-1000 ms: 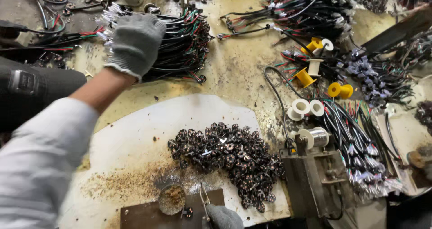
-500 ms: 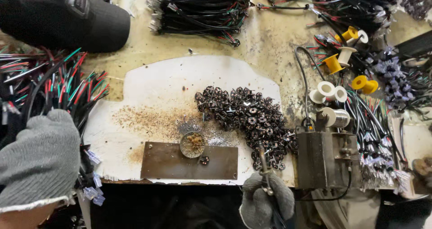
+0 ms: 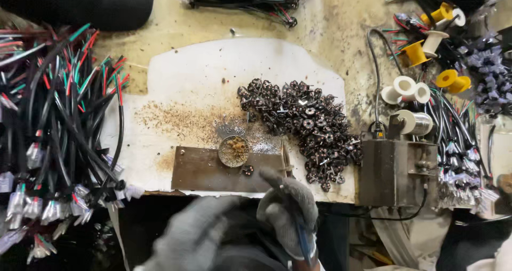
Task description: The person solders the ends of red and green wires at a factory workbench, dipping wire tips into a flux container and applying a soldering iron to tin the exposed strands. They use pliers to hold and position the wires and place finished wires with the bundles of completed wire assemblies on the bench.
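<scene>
Nearest, two gloved hands: the right hand (image 3: 290,209) has its grip closed on a thin tool (image 3: 298,223), while the left hand (image 3: 194,236) is blurred, its grip unreadable. Beyond lie one brown plate (image 3: 208,170) carrying one round dish (image 3: 233,151), then an uncountable heap of small dark parts (image 3: 304,124) on the tabletop (image 3: 176,20). Seven spools (image 3: 413,52) sit far right among wires cut off by the edge.

- the white sheet (image 3: 202,84) on the desk (image 3: 341,31) lies bare at its upper left; a hand could pass there.
- a pile of dark small parts (image 3: 304,127) blocks its right side.
- wire bundles (image 3: 58,127) crowd the left edge.
- a metal box (image 3: 397,172) and spools (image 3: 408,90) close off the right.
</scene>
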